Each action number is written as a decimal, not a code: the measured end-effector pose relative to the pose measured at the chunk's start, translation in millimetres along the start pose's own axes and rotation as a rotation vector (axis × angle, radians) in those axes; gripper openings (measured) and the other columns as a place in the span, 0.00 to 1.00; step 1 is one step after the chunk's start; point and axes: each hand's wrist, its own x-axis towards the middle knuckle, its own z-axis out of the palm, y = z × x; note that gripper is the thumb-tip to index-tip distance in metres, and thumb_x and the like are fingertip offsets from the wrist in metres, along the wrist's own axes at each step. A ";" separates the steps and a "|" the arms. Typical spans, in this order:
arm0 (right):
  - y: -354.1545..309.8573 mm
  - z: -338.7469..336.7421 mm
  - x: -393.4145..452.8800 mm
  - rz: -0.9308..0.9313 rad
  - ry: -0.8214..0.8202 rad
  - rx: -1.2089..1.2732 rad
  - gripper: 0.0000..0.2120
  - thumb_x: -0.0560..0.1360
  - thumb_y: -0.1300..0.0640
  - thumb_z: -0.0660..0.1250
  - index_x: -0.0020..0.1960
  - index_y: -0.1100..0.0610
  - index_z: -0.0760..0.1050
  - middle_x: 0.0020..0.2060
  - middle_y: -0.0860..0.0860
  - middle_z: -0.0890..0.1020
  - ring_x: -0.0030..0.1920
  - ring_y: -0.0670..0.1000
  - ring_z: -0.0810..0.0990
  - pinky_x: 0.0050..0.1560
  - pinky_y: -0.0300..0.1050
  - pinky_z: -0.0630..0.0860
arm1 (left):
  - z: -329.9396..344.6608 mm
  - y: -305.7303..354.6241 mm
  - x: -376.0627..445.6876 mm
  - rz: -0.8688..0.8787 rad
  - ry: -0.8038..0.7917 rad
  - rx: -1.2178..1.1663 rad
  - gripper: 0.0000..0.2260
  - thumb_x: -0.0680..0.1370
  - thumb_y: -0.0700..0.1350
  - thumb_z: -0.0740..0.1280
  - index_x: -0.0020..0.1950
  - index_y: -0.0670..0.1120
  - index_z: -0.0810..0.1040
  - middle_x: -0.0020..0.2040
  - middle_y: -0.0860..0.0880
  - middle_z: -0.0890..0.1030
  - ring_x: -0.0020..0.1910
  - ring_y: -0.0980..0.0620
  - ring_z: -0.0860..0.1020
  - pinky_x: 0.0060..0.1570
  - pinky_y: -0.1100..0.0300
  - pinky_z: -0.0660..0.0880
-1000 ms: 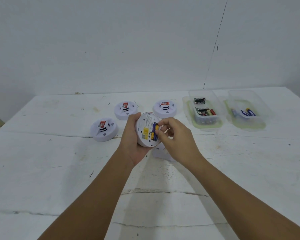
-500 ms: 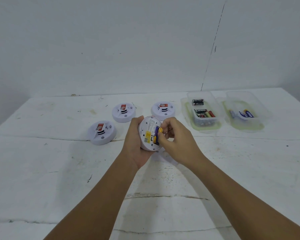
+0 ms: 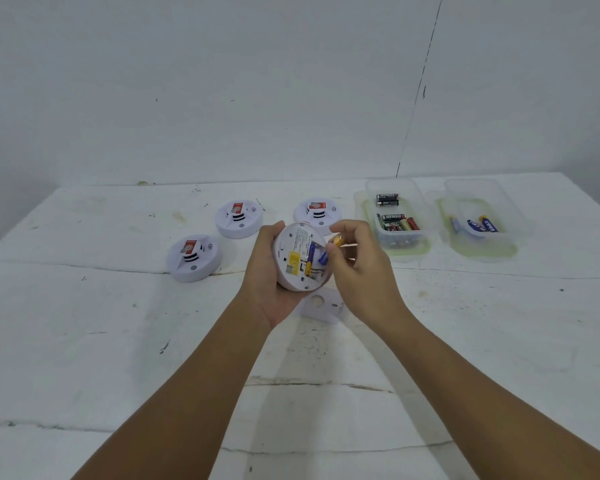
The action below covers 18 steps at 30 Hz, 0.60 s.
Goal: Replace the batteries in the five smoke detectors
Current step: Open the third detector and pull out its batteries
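While the left hand [image 3: 274, 275] cupped the round white plastic smoke detector [image 3: 300, 259] from behind, back side up and tilted toward the camera, its grip stayed wrapped around the rim. At the detector's right edge the right hand [image 3: 361, 268] pinched a blue-and-yellow cylindrical battery [image 3: 329, 249] that leaned half out of the open compartment; a second such battery [image 3: 310, 258] lay seated just left of it. Directly below the detector, a flat white plastic cover plate [image 3: 321, 306] rested on the scuffed white surface [image 3: 118, 341]. Left of the detector sat a white domed detector with a red sticker [image 3: 194, 257], and beyond it two more [image 3: 238, 219] [image 3: 317, 213]. Right of the detector and farther back stood a clear plastic tub of black and red batteries [image 3: 397, 220], with another clear tub holding blue batteries [image 3: 478, 223] farther right.
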 end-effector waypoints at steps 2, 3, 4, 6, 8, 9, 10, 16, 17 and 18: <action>1.2 -7.9 2.6 -0.015 -0.021 -0.044 0.11 0.84 0.60 0.61 0.62 0.47 0.72 0.52 0.44 0.79 0.49 0.41 0.79 0.45 0.33 0.76 | 5.0 -3.6 -0.2 0.014 0.011 -0.009 0.18 0.80 0.57 0.63 0.56 0.45 0.85 0.54 0.41 0.83 0.51 0.44 0.79 0.58 0.48 0.74; 1.2 -10.6 3.3 -0.011 -0.046 -0.058 0.11 0.85 0.60 0.59 0.62 0.47 0.72 0.51 0.46 0.78 0.48 0.42 0.78 0.45 0.35 0.75 | 6.8 -5.1 -0.4 0.024 0.015 -0.013 0.18 0.80 0.57 0.63 0.54 0.46 0.86 0.53 0.41 0.83 0.50 0.44 0.79 0.58 0.48 0.74; 0.7 -13.3 3.1 -0.001 -0.073 -0.062 0.12 0.85 0.61 0.57 0.62 0.48 0.72 0.49 0.46 0.78 0.47 0.43 0.78 0.45 0.38 0.75 | 9.0 -6.8 -1.0 0.031 0.014 -0.017 0.19 0.80 0.57 0.63 0.52 0.45 0.86 0.52 0.42 0.83 0.49 0.44 0.79 0.58 0.48 0.73; -0.8 -18.2 1.5 0.008 -0.115 -0.064 0.11 0.85 0.61 0.54 0.58 0.49 0.72 0.45 0.47 0.78 0.44 0.42 0.76 0.44 0.39 0.73 | 12.3 -10.5 -1.6 0.042 0.011 -0.016 0.18 0.80 0.57 0.62 0.52 0.45 0.86 0.49 0.42 0.83 0.47 0.44 0.79 0.57 0.48 0.74; -2.8 -24.5 -1.6 0.013 -0.153 -0.067 0.11 0.85 0.62 0.53 0.56 0.50 0.72 0.40 0.47 0.77 0.37 0.40 0.74 0.37 0.37 0.69 | 15.6 -13.9 -3.3 0.047 0.014 -0.015 0.18 0.80 0.57 0.62 0.53 0.46 0.84 0.49 0.42 0.83 0.47 0.44 0.80 0.56 0.48 0.75; -3.4 -27.0 -3.3 0.018 -0.172 -0.067 0.10 0.85 0.61 0.54 0.56 0.51 0.73 0.37 0.47 0.76 0.34 0.41 0.72 0.33 0.36 0.67 | 16.6 -14.7 -3.3 0.045 0.015 -0.018 0.18 0.80 0.57 0.62 0.54 0.46 0.84 0.49 0.42 0.83 0.46 0.45 0.80 0.55 0.48 0.76; -3.9 -27.5 -4.6 0.015 -0.189 -0.069 0.09 0.85 0.60 0.55 0.57 0.52 0.73 0.35 0.47 0.75 0.31 0.41 0.71 0.32 0.35 0.66 | 15.7 -14.1 -2.3 0.043 0.011 -0.021 0.17 0.80 0.56 0.62 0.53 0.46 0.84 0.49 0.43 0.83 0.46 0.45 0.80 0.54 0.49 0.76; -2.6 -34.0 0.7 -0.121 -0.128 -0.266 0.12 0.79 0.53 0.71 0.62 0.50 0.78 0.39 0.45 0.78 0.39 0.37 0.73 0.39 0.33 0.65 | 22.9 -5.8 9.3 0.033 -0.022 0.014 0.19 0.80 0.58 0.62 0.54 0.46 0.85 0.51 0.43 0.83 0.49 0.45 0.79 0.50 0.51 0.76; -3.4 -34.1 3.2 -0.121 -0.115 -0.261 0.13 0.79 0.52 0.73 0.62 0.50 0.79 0.38 0.45 0.79 0.39 0.37 0.73 0.39 0.34 0.65 | 23.4 -3.5 11.5 0.027 -0.026 0.016 0.19 0.79 0.58 0.63 0.54 0.45 0.86 0.53 0.42 0.83 0.52 0.44 0.79 0.54 0.50 0.75; -3.6 -34.0 5.3 -0.117 -0.104 -0.251 0.14 0.78 0.52 0.74 0.62 0.50 0.79 0.38 0.44 0.79 0.39 0.37 0.74 0.40 0.36 0.66 | 23.1 -1.4 14.1 0.017 -0.032 0.015 0.19 0.79 0.58 0.64 0.55 0.45 0.86 0.56 0.41 0.83 0.55 0.42 0.78 0.58 0.48 0.74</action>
